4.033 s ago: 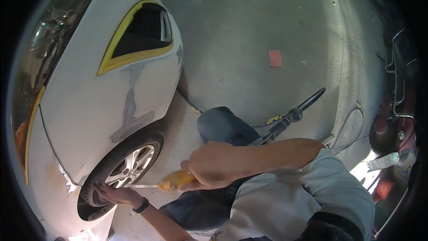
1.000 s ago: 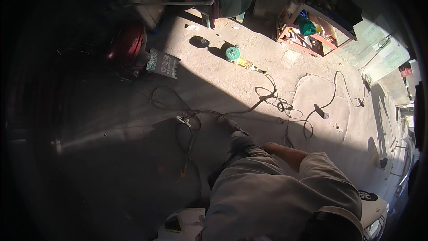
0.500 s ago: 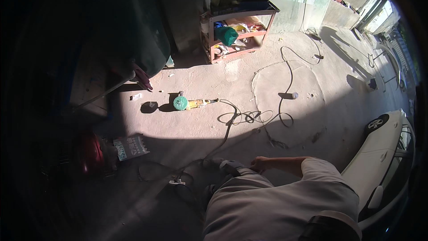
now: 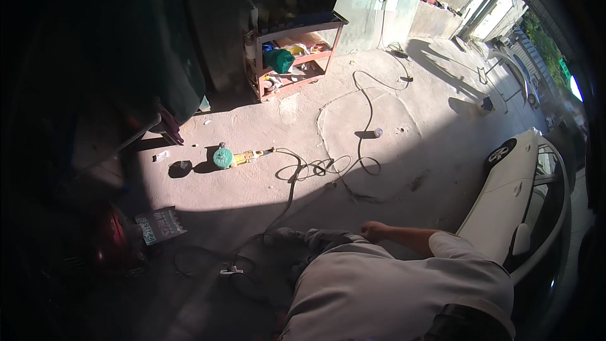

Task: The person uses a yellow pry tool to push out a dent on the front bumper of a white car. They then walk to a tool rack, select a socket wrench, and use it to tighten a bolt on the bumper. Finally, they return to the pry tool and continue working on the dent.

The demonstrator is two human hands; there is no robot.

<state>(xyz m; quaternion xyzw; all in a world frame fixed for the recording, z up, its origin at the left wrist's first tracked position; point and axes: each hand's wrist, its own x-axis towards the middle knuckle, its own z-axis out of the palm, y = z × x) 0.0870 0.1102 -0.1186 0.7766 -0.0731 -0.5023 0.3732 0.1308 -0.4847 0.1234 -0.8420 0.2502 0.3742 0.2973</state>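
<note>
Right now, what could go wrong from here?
Trip: the cable runs close to the legs and might snag them. Drag: it seems to lead to the yellow tool, so a tug could pull that along. Crush: the white block lies in shadow and could be stepped on unseen.

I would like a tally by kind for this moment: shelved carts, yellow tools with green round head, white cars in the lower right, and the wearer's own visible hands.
Shelved cart: 1
Yellow tool with green round head: 1
White car, lower right: 1
Right hand: 1
Total: 4
</note>
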